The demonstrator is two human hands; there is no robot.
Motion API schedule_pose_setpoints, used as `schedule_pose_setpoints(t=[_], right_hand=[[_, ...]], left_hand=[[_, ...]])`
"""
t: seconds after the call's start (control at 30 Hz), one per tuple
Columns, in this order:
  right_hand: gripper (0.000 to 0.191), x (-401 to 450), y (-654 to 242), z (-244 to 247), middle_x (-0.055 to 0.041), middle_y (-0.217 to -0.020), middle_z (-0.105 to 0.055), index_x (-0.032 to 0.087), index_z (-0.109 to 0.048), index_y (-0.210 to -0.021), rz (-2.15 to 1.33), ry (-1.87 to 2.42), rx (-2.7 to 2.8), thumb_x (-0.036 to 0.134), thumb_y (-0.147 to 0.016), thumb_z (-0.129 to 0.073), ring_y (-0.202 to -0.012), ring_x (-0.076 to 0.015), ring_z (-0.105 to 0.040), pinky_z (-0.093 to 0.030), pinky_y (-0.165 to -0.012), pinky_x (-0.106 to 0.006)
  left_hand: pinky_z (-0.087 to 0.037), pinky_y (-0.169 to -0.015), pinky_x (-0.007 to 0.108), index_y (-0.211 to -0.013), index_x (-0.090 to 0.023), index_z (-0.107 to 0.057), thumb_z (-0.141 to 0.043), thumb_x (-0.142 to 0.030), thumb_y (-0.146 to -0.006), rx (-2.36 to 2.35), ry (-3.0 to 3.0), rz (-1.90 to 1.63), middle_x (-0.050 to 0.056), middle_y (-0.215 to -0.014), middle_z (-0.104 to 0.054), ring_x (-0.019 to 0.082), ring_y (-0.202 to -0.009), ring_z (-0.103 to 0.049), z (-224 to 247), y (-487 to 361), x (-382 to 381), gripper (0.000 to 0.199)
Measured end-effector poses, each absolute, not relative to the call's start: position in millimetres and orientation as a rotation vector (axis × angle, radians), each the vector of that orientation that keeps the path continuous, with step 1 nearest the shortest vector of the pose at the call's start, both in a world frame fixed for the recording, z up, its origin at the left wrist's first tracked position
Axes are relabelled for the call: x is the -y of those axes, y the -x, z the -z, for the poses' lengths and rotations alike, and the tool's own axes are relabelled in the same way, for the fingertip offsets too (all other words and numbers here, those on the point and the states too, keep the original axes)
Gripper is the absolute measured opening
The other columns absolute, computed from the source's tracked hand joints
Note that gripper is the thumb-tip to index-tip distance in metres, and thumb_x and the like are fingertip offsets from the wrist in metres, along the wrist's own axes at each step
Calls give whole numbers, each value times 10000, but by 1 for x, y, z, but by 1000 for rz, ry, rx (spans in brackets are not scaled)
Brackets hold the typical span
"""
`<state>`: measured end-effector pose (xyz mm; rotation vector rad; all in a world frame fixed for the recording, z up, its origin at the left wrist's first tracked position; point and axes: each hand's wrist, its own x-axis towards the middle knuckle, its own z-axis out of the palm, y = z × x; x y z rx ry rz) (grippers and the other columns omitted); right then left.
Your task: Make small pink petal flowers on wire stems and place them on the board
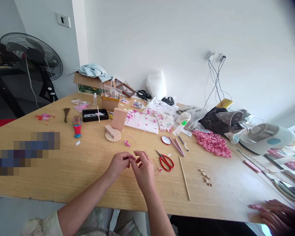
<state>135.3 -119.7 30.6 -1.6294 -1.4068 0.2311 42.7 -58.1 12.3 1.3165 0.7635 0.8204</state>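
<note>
Piece (133,158), small, pink: pinched in my left hand (120,163), just left of my right hand (144,167), whose grip I cannot tell; long axis hidden. Scissors (166,162), red-handled: beside right hand, outer side.

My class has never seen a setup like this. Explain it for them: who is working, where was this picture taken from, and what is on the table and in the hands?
No machine here: a person works bare-handed, and a camera worn on their head looks forward and down. The left hand pinches a small pink piece, too small to identify; the right hand meets it there. On the table lie scissors, a stick, a brush and a pink pile.
</note>
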Motion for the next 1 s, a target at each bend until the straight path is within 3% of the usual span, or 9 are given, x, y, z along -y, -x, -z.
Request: schedule_pose_setpoints(t=[0.17, 0.5, 0.73, 0.9, 1.0], right_hand=[[144, 117, -132, -33, -5, -716, -556, 187, -569, -711, -170, 1758, 1426, 211, -778, -444, -614, -103, -512, -363, -561, -205], [182, 119, -133, -29, -3, -699, -536, 183, -552, -686, -117, 1815, 1430, 214, -808, -420, -634, -104, -488, -340, -570, -196], [196, 120, -131, -33, -5, -662, -530, 179, -544, -669, -46, 1866, 1423, 237, -803, -414, -597, -111, -479, -334, -555, -215], [187, 126, -136, -38, -28, -746, -569, 172, -566, -796, -214, 1726, 1275, 332, -771, -472, -565, -103, -496, -370, -530, -217], [193, 128, -141, -34, -13, -643, -554, 163, -574, -766, -448, 1643, 1073, 345, -730, -522, -540, -108, -488, -363, -496, -219]], left_hand=[[-245, -424, 189, -487, -142, -534, -507, -223, -648, -781, -1431, -810, -55, -422, -401, 64, -423, -338, -7, -42, 55, 182], [-299, -438, 191, -593, -144, -576, -532, -216, -658, -704, -1329, -817, -41, -482, -464, 80, -452, -406, -3, -44, 58, 107], [-324, -482, 202, -585, -145, -607, -521, -229, -708, -638, -1446, -900, -27, -506, -468, 88, -492, -421, -7, -40, 61, 171], [-316, -471, 209, -604, -143, -623, -557, -281, -697, -642, -1330, -916, -20, -495, -482, 93, -487, -426, -15, -37, 61, 180], [-261, -438, 200, -640, -137, -627, -592, -317, -675, -654, -1174, -877, -22, -502, -488, 75, -460, -382, -21, -35, 60, 186]])
